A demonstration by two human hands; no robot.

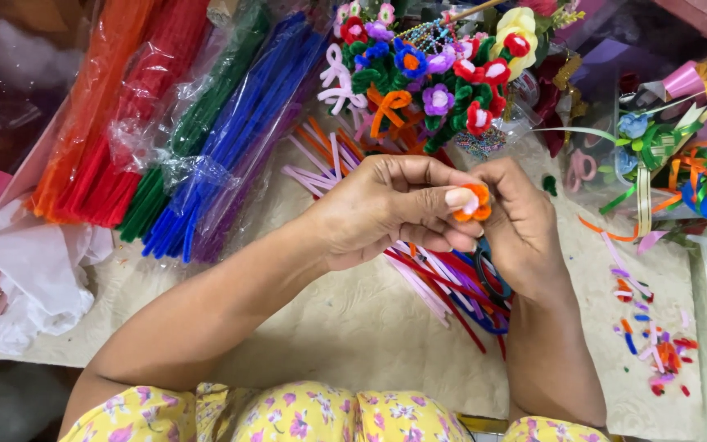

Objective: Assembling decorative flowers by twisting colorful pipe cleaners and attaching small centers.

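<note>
My left hand [386, 209] and my right hand [521, 225] meet over the middle of the cream mat [353, 327]. Together they pinch a small orange pipe-cleaner flower [475, 202] with a pale pink centre; my left thumb presses on it. Under the hands lie loose red, pink and blue pipe cleaners [443, 286]. Beyond the hands stands a bouquet of finished pipe-cleaner flowers [435, 74] in red, purple, blue and yellow.
Plastic-wrapped bundles of orange, red, green, blue and purple pipe cleaners [206, 123] lie at the left. White tissue [38, 278] sits at the left edge. Short cut scraps [652, 336] litter the mat at the right. Curled ribbons and a blue object [697, 180] crowd the far right.
</note>
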